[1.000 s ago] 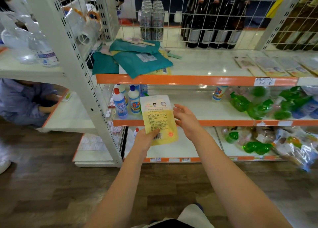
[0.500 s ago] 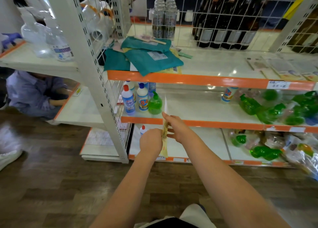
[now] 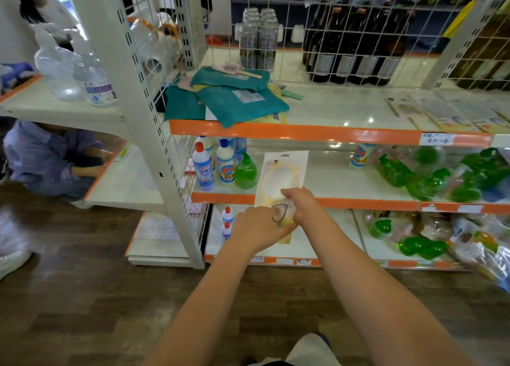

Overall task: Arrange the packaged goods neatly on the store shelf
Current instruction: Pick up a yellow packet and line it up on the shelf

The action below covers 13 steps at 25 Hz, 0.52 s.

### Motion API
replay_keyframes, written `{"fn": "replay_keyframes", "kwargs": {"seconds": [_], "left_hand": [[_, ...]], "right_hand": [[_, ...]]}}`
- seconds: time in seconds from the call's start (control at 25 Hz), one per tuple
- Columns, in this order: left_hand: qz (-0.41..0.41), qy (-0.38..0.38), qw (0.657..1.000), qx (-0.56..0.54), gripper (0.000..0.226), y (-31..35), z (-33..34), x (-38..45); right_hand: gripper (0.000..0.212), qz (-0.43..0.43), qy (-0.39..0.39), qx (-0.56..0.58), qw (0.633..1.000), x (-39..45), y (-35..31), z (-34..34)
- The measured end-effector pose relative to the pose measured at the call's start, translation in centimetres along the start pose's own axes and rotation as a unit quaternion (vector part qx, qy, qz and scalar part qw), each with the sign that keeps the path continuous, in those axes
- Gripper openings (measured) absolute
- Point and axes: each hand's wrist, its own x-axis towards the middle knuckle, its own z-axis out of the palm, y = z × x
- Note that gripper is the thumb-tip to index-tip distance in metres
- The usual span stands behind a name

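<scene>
A flat white and yellow packet [image 3: 281,176] stands upright in front of the middle shelf [image 3: 325,202], its clear-window side facing me. My left hand [image 3: 258,227] grips its lower left corner and my right hand [image 3: 300,204] pinches its lower right edge. A pile of teal packets [image 3: 237,100] lies on the top shelf [image 3: 303,132] at the left. Flat card-backed packets [image 3: 452,114] lie in a row at the right of that shelf.
Bleach bottles [image 3: 214,166] and a green soap bottle [image 3: 245,171] stand left of the packet. Green refill pouches [image 3: 441,178] lie at the right. Dark bottles [image 3: 353,42] stand behind the wire grid. A person [image 3: 49,158] crouches at the left.
The packet has been turned over, from its printed yellow side through edge-on to its window side. My right hand has taken hold of it. The view has shifted slightly.
</scene>
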Motion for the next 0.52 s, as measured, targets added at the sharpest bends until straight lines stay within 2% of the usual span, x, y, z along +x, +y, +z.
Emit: {"fn": "replay_keyframes", "kwargs": {"seconds": [0.12, 0.24, 0.4, 0.52], "left_hand": [[0.007, 0.050, 0.997, -0.064, 0.047, -0.9, -1.6, 1.1], [-0.011, 0.097, 0.991, -0.087, 0.039, -2.6, -1.9, 2.4], [-0.009, 0.076, 0.992, -0.104, 0.035, -3.2, -0.6, 4.0], [0.006, 0.053, 0.994, -0.098, 0.034, -2.7, 1.5, 5.1]], "right_hand": [[0.023, -0.009, -0.010, 0.047, 0.999, -0.3, -1.9, -2.3], [0.026, -0.028, -0.026, 0.070, 0.997, -0.3, -2.8, -4.8], [0.029, -0.043, -0.031, 0.080, 0.995, -0.7, -2.5, -7.2], [0.023, -0.050, -0.030, 0.099, 0.993, -1.3, -2.2, -9.1]]}}
